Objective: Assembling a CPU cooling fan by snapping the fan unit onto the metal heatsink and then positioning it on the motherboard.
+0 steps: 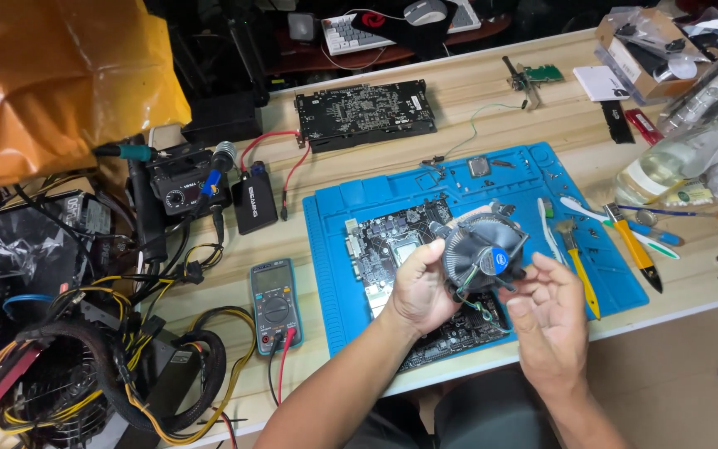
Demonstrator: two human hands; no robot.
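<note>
Fan-and-heatsink cooler [484,252] (round, black, blue sticker at its hub) sits raised just above the motherboard [392,249], gripped at its near-left rim by the left hand [419,287]. Right hand [546,312] hovers just beside the cooler's near-right edge, fingers loosely spread, palm up, holding nothing. Motherboard lies on the blue mat [334,216], with a multimeter [274,304] left of the mat on the bench [492,91].

A black cooling fan [484,254] with a blue centre label sits above a bright blue work mat [508,179] on the pale wood-grain counter [475,91]; yellow-handled tools [637,249] lie toward the counter's right edge, a teal-cased multimeter [275,303] with red and black leads toward its left, beside an orange bag [51,75]
</note>
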